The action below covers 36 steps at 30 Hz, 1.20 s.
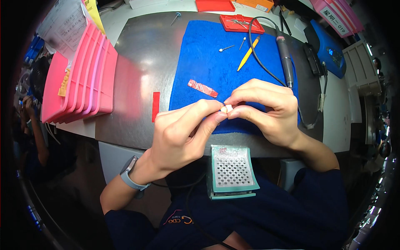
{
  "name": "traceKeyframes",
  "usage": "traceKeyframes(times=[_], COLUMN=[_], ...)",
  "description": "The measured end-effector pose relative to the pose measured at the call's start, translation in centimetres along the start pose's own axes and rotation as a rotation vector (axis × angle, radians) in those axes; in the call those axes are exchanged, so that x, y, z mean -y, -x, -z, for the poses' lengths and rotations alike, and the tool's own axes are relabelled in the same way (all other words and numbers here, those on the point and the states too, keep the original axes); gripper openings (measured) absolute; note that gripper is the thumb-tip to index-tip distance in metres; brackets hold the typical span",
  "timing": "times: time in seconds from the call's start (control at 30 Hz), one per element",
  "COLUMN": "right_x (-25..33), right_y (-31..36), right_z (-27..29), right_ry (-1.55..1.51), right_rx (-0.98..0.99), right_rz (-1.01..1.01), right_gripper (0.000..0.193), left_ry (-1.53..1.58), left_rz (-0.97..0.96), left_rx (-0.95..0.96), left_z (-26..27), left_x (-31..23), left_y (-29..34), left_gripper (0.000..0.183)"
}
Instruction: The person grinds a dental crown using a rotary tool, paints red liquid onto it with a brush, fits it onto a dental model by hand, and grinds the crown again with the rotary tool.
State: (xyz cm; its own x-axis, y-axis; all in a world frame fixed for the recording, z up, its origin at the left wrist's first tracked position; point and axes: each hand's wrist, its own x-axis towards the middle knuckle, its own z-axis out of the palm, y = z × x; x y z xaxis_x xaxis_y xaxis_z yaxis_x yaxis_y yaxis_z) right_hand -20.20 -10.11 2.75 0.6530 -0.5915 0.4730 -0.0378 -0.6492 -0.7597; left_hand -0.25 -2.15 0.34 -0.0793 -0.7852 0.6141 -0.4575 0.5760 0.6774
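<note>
Over the near edge of the blue cloth [187, 54], my two hands meet at a small off-white dental crown [226, 109]. My left hand [179, 135] pinches it from the left between thumb and index finger. Thumb and fingers of my right hand [271, 110] grip it from the other side. Fingertips cover much of it, and I cannot tell whether it is one piece or two. Just beyond my fingers lies a creased red-and-white strip [202, 88]. A plain red strip [155, 106] rests on the grey table left of the cloth.
A black handpiece [285, 60] with a looping cable lies at the cloth's right, near a blue control unit [327, 52]. Farther back are a yellow pencil [248, 54], small burs [226, 48] and a red bur box [241, 29]. Pink trays [89, 79] stand left; a perforated green-framed vent [233, 171] sits below my hands.
</note>
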Motion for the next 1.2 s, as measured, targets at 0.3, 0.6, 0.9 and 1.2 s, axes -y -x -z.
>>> traceKeyframes(times=[0.3, 0.6, 0.9, 1.2], right_x=[-0.1, -2.0, -0.8, -0.2], right_y=[-0.4, 0.2, 0.1, 0.4], right_z=[0.9, 1.5, 0.7, -0.6], right_ry=[-0.213, -0.943, -0.760, -0.667], right_rx=[-0.048, 0.033, 0.114, 0.119], right_rz=[-0.338, -0.553, -0.569, -0.581], right_gripper=[0.013, 0.031, 0.031, 0.024], left_ry=[0.021, -0.323, -0.022, 0.126], left_rz=[0.038, 0.041, 0.208, 0.048], left_rx=[0.019, 0.088, 0.049, -0.008], left_z=[0.5, 0.6, 1.0, 1.0], left_x=[-0.3, 1.4, 1.0, 0.6], left_y=[0.2, -0.6, -0.9, -0.4], left_gripper=[0.016, 0.016, 0.036, 0.031])
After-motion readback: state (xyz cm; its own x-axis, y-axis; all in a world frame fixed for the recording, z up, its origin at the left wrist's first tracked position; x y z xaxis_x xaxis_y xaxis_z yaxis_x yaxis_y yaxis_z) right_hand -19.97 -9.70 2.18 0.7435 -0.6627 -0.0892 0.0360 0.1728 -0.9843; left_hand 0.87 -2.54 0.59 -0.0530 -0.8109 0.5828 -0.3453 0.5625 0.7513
